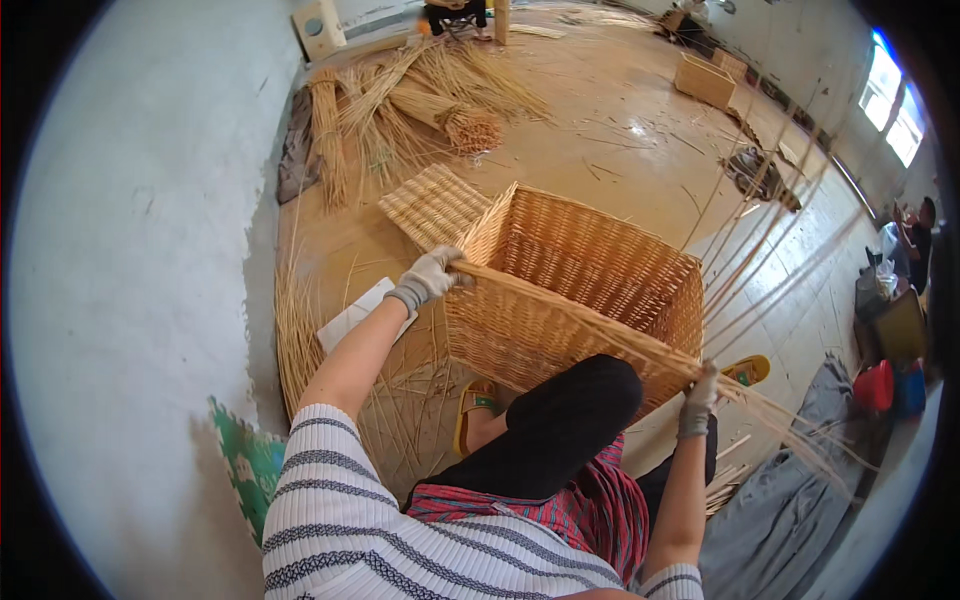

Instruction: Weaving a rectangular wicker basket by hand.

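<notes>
A smooth brown floor [620, 150] runs across the room, shiny and tiled toward the right, with a pale wall [150, 220] peeling low down on the left and a bright window [884, 85] at upper right. On the floor just in front of the seated person is an open-topped rectangular wicker basket [530, 325], golden tan and tightly woven, its dark inside showing. The left hand [428, 279], in a pale knit glove, has its fingers closed over the left end of the near rim; the gloved right hand [699, 398] grips the right end, where loose strands [800, 425] trail outward. The wearer's black-trousered knee [590, 390] hides part of the basket's near wall. Long thin canes [765, 245] fan upward beside its right side. A woven panel [430, 203] lies just beyond its left corner, near a white sheet [352, 318], and cane bundles [400, 110] are heaped farther back. A second basket [704, 82] stands well apart at the far right. Grey cloth [785, 510] and a red container [873, 386] occupy the lower right.
</notes>
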Demonstrator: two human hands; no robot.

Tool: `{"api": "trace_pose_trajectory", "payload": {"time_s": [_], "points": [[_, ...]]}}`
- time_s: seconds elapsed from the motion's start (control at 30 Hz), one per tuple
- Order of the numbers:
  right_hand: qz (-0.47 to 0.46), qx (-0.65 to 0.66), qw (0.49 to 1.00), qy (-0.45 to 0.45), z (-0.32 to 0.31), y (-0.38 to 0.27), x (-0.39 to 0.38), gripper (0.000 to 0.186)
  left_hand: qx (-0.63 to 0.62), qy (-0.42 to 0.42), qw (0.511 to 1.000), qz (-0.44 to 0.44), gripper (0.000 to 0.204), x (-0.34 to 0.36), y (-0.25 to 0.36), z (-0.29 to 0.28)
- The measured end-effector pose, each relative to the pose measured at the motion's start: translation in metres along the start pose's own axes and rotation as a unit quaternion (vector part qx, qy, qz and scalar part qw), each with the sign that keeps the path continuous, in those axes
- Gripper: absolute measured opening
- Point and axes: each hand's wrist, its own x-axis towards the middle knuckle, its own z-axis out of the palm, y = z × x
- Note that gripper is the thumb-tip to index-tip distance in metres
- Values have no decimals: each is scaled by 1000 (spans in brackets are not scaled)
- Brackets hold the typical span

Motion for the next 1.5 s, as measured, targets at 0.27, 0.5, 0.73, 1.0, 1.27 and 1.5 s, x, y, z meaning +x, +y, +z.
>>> {"api": "trace_pose_trajectory", "payload": {"time_s": [0.27, 0.5, 0.73, 1.0, 1.27, 1.5], "points": [[-28, 44, 999, 15, -11, 19, -32, 41, 44, 31, 999, -5, 43, -77, 3, 35], [-19, 61, 998, -4, 5, 30, -20, 49, 132, 52, 990, -19, 43, -56, -1, 37], [-85, -14, 995, 48, 35, 63, -57, 48, 222, -18, 972, -80, 45, -22, -10, 5], [-74, 139, 987, 32, 30, 106, -68, 24, 532, -12, 841, 99, 66, -58, 50, 43], [-68, 248, 961, -105, 10, 72, -90, 14, 394, -11, 908, 146, 29, -50, 114, 138], [28, 210, 977, 29, 30, 96, -106, 43, 520, 108, 829, 173, 9, -24, 81, 154]]}}
